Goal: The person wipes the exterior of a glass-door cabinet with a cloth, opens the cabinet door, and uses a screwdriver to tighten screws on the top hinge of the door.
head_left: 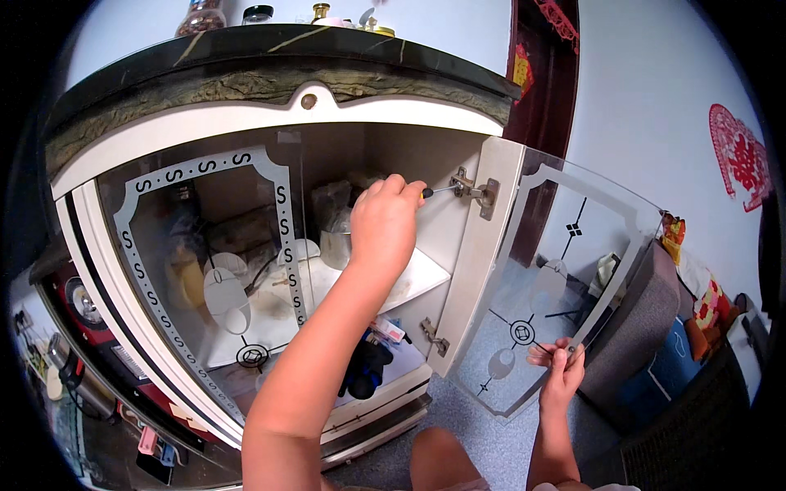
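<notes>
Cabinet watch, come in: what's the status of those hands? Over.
Left hand gripping screwdriver, tip at upper hinge. Right hand holding open glass door near its outer edge. Nothing visible blocking screwdriver from hinge.

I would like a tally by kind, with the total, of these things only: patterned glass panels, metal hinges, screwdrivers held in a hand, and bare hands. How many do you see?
Patterned glass panels: 2
Metal hinges: 2
Screwdriver in the left hand: 1
Bare hands, left and right: 2
Total: 7
</notes>
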